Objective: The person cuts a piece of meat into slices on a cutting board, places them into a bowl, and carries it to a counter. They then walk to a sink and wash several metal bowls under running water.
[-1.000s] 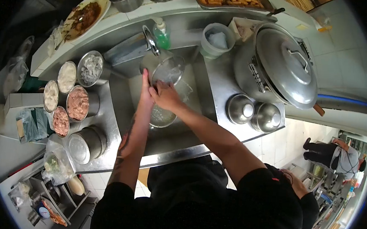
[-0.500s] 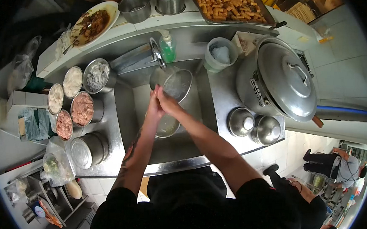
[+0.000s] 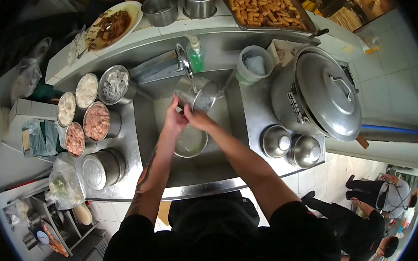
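A round metal pot (image 3: 186,93) is tipped on its side over the sink (image 3: 168,168), just below the faucet (image 3: 183,62), its mouth turned to the right. My left hand (image 3: 175,121) grips the pot's lower left end, some fingers hidden behind it. Against its near side, my right hand (image 3: 199,120) is closed on the wall by the rim. Beneath my hands, a second round metal container (image 3: 190,144) rests in the basin. A pump bottle of green soap (image 3: 195,58) stands behind the faucet.
Left of the sink are metal containers of minced meat (image 3: 97,121) and pale paste (image 3: 86,90), plus a lidded pot (image 3: 99,170). Rightward stand a large lidded stockpot (image 3: 287,94), a plastic tub (image 3: 254,65) and upturned bowls (image 3: 276,141). Two people (image 3: 356,225) are behind on the right.
My hands, pressed together before, have moved apart onto the pot. The pot has turned more onto its side. At right, the nearer person has shifted position.
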